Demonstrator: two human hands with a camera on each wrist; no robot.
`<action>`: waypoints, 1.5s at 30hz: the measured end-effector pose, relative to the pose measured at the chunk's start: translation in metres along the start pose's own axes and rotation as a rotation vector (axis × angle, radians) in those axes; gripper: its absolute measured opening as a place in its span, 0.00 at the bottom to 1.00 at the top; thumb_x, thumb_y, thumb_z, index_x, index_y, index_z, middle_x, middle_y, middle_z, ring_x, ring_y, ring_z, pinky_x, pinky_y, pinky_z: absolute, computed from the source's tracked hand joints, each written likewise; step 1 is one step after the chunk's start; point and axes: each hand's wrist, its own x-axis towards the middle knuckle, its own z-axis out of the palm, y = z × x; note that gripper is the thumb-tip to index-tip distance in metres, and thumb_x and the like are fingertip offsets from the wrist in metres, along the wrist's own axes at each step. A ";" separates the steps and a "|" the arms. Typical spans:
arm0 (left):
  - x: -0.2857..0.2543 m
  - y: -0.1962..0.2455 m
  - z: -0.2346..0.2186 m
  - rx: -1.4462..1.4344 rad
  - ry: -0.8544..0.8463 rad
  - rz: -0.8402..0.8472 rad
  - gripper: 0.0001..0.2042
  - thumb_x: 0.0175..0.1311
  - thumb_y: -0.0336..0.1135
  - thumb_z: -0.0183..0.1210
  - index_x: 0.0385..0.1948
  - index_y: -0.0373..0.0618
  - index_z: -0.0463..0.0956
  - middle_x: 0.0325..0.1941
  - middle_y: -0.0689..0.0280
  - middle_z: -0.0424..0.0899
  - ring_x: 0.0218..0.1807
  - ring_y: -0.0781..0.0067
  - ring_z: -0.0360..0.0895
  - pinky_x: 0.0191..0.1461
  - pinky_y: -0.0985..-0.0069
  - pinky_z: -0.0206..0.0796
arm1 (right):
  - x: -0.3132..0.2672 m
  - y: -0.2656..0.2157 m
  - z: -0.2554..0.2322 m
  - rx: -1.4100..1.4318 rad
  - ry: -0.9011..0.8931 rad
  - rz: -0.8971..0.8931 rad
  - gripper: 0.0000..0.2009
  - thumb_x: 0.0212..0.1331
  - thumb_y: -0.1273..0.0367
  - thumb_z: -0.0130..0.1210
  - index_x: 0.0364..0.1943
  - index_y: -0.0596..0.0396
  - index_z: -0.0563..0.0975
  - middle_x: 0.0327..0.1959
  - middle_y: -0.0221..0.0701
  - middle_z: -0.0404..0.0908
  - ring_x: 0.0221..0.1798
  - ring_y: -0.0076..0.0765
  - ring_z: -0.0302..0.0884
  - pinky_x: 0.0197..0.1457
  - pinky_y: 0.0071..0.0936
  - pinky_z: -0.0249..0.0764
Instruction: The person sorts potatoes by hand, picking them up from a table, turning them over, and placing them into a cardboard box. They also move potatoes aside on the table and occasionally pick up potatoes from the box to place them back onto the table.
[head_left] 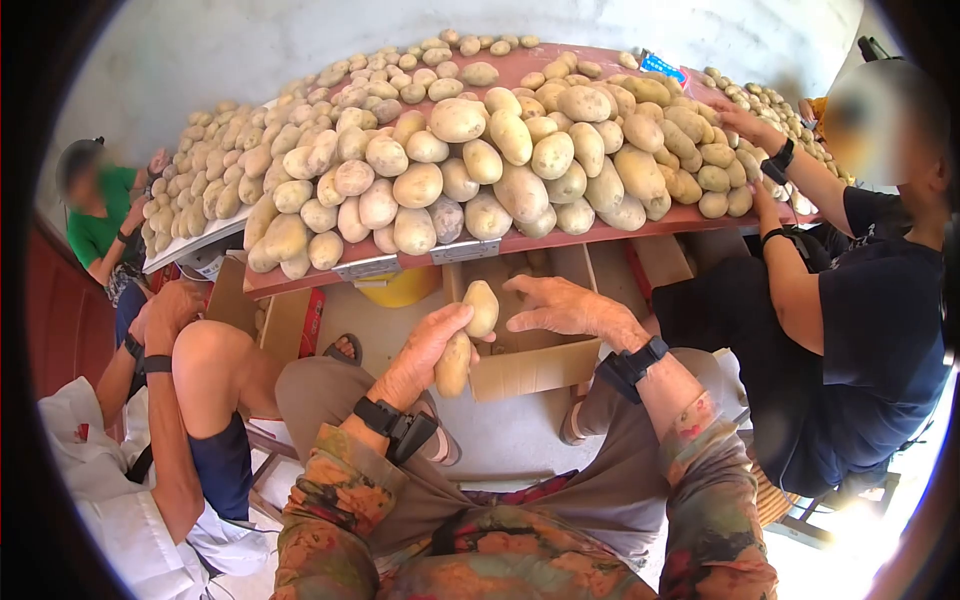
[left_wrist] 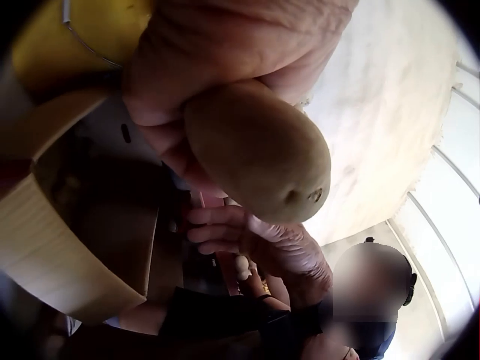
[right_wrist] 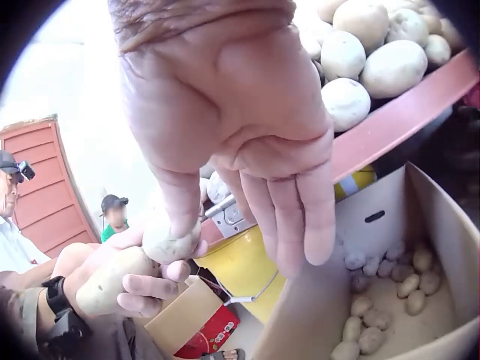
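My left hand (head_left: 422, 345) grips two potatoes over the floor in front of my lap. The upper potato (head_left: 481, 308) stands up past the thumb, and the lower potato (head_left: 453, 365) pokes out below the fingers. In the left wrist view, one potato (left_wrist: 259, 154) fills the middle, partly covered by the palm. Just right of the held pair, my right hand (head_left: 568, 305) hovers with its fingers extended and nothing in its grasp. The right wrist view shows that hand (right_wrist: 232, 120) with long straight fingers, its thumb overlapping the upper potato.
A big heap of potatoes (head_left: 480, 160) covers the red table (head_left: 560, 237). Beneath its edge stand an open cardboard box (head_left: 535, 370) with potatoes (right_wrist: 371, 341) inside and a yellow bucket (head_left: 402, 288). People sit close on both sides; one on the right reaches into the heap.
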 end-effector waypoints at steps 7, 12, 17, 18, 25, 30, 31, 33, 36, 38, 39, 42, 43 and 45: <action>0.010 -0.013 0.010 0.073 0.100 0.035 0.18 0.62 0.39 0.58 0.51 0.43 0.69 0.39 0.66 0.78 0.27 0.78 0.76 0.29 0.81 0.72 | 0.009 0.018 0.022 0.074 -0.017 -0.078 0.29 0.55 0.57 0.58 0.54 0.62 0.64 0.44 0.51 0.78 0.50 0.55 0.76 0.52 0.43 0.71; 0.016 -0.026 0.019 0.053 0.080 -0.029 0.17 0.62 0.37 0.59 0.51 0.45 0.69 0.38 0.69 0.77 0.30 0.79 0.77 0.31 0.82 0.73 | 0.003 0.008 0.020 -0.037 -0.043 0.053 0.24 0.54 0.57 0.57 0.47 0.61 0.68 0.42 0.50 0.79 0.47 0.56 0.76 0.50 0.45 0.71; 0.011 -0.047 0.031 0.015 0.077 -0.069 0.19 0.62 0.40 0.58 0.51 0.42 0.68 0.38 0.66 0.77 0.28 0.76 0.76 0.31 0.79 0.72 | -0.001 0.006 0.032 -0.113 -0.057 -0.003 0.19 0.56 0.59 0.56 0.43 0.60 0.70 0.38 0.49 0.80 0.45 0.57 0.77 0.47 0.45 0.72; 0.011 -0.057 0.033 -0.024 0.102 -0.076 0.17 0.63 0.40 0.58 0.49 0.44 0.69 0.36 0.66 0.77 0.27 0.75 0.76 0.29 0.78 0.71 | -0.005 0.001 0.033 -0.138 -0.092 0.035 0.18 0.57 0.60 0.56 0.42 0.61 0.70 0.37 0.49 0.80 0.44 0.57 0.77 0.46 0.46 0.73; 0.028 -0.106 0.032 -0.333 0.297 -0.159 0.16 0.63 0.45 0.57 0.45 0.44 0.71 0.36 0.65 0.76 0.31 0.71 0.77 0.29 0.74 0.70 | -0.022 0.031 0.022 -0.522 0.031 0.054 0.14 0.53 0.64 0.56 0.40 0.59 0.74 0.31 0.46 0.81 0.41 0.52 0.80 0.45 0.44 0.75; 0.062 -0.111 0.027 -0.412 0.395 -0.142 0.17 0.63 0.47 0.57 0.44 0.44 0.72 0.38 0.60 0.79 0.33 0.69 0.78 0.31 0.72 0.72 | -0.028 0.047 0.020 -0.468 0.003 0.119 0.13 0.53 0.65 0.56 0.39 0.57 0.74 0.31 0.45 0.81 0.40 0.52 0.80 0.44 0.44 0.75; 0.070 -0.109 0.027 -0.410 0.409 -0.127 0.18 0.63 0.47 0.57 0.45 0.44 0.72 0.38 0.59 0.80 0.33 0.69 0.78 0.31 0.71 0.72 | -0.030 0.046 0.013 -0.447 -0.020 0.139 0.13 0.53 0.65 0.57 0.40 0.57 0.74 0.31 0.45 0.81 0.40 0.52 0.80 0.43 0.44 0.75; 0.087 -0.105 0.010 -0.337 0.332 -0.184 0.18 0.63 0.47 0.57 0.46 0.43 0.71 0.39 0.57 0.81 0.32 0.68 0.78 0.31 0.70 0.73 | -0.037 0.050 0.003 -0.463 0.050 0.142 0.14 0.53 0.64 0.57 0.40 0.56 0.74 0.32 0.45 0.81 0.41 0.52 0.80 0.44 0.44 0.75; 0.103 -0.084 0.001 -0.305 0.357 -0.194 0.20 0.63 0.46 0.57 0.48 0.42 0.69 0.40 0.53 0.80 0.30 0.68 0.77 0.30 0.69 0.73 | -0.035 0.059 -0.006 -0.470 0.084 0.161 0.15 0.53 0.64 0.58 0.41 0.57 0.74 0.32 0.45 0.81 0.42 0.52 0.79 0.45 0.45 0.75; 0.109 -0.069 -0.003 -0.326 0.361 -0.158 0.20 0.63 0.45 0.58 0.49 0.41 0.68 0.41 0.52 0.79 0.29 0.67 0.77 0.29 0.69 0.73 | -0.036 0.062 -0.011 -0.460 0.111 0.153 0.15 0.52 0.64 0.59 0.41 0.58 0.74 0.32 0.45 0.81 0.42 0.52 0.79 0.45 0.45 0.75; 0.111 -0.063 -0.008 -0.354 0.337 -0.129 0.20 0.63 0.45 0.58 0.48 0.41 0.68 0.42 0.51 0.79 0.29 0.66 0.77 0.29 0.69 0.73 | -0.036 0.060 -0.013 -0.453 0.132 0.132 0.15 0.52 0.65 0.59 0.41 0.58 0.73 0.31 0.45 0.81 0.42 0.52 0.79 0.45 0.45 0.75; 0.110 -0.060 -0.025 -0.447 0.373 -0.112 0.19 0.61 0.43 0.60 0.46 0.40 0.68 0.43 0.50 0.77 0.30 0.64 0.78 0.29 0.70 0.73 | -0.034 0.056 -0.019 -0.447 0.180 0.103 0.13 0.51 0.66 0.59 0.39 0.58 0.77 0.34 0.43 0.82 0.43 0.49 0.80 0.46 0.41 0.75; 0.111 -0.061 -0.031 -0.472 0.405 -0.121 0.19 0.60 0.42 0.60 0.46 0.40 0.68 0.43 0.50 0.77 0.30 0.64 0.78 0.29 0.70 0.73 | -0.033 0.055 -0.021 -0.447 0.193 0.100 0.12 0.51 0.66 0.58 0.38 0.57 0.79 0.35 0.43 0.83 0.44 0.47 0.80 0.47 0.39 0.75; 0.111 -0.062 -0.034 -0.524 0.472 -0.149 0.18 0.59 0.41 0.62 0.45 0.41 0.68 0.40 0.54 0.77 0.32 0.63 0.78 0.30 0.70 0.72 | -0.034 0.053 -0.023 -0.424 0.204 0.095 0.11 0.51 0.67 0.58 0.37 0.57 0.80 0.35 0.43 0.83 0.44 0.47 0.81 0.47 0.39 0.75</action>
